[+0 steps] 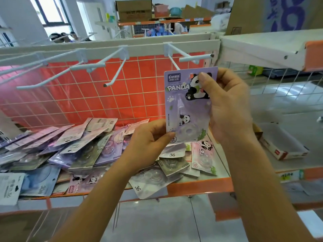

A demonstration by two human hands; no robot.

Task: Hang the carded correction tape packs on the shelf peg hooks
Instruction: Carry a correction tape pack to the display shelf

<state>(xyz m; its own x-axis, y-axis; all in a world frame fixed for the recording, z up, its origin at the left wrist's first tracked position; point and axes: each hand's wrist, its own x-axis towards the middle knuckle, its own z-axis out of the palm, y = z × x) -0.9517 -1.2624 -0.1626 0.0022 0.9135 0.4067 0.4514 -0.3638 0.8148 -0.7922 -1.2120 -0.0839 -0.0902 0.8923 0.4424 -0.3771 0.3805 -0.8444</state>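
Head view, shelf bay. Both hands are holding one purple panda pack upright, in front of the orange-backed grid.

- Left hand is pinching the pack's lower left corner, thumb on the front.
- Right hand is gripping the upper right edge. Its thumb is pressing flat over the printed panda and the other fingers are wrapping behind the card.
- The pack's top edge is sitting just above the right thumb and overlapping the lower rod of the nearest hook.
- The pile of loose packs is lying on the shelf, below and left of the left fingers.

Step in hand, as I judge it, is threading this card onto that hook. To do it well:
- Steer from the top with the right fingers.
- Use the left pinch only to stop the bottom swinging.
- Hold the card square to the rod, find the upturned tip with the hang hole, then push back toward the grid until the card is hanging free.
- Avoid bending the thin card top. The blister is making the lower half heavier.

Hard to make out:
- The hook's tip is lying behind the card, and no hang hole is showing, so I cannot tell whether the hook is entering the hole or merely passing behind.
- The right fingers behind the card are hidden.
- The pile is running off the left edge.
- The far background is blurring out.
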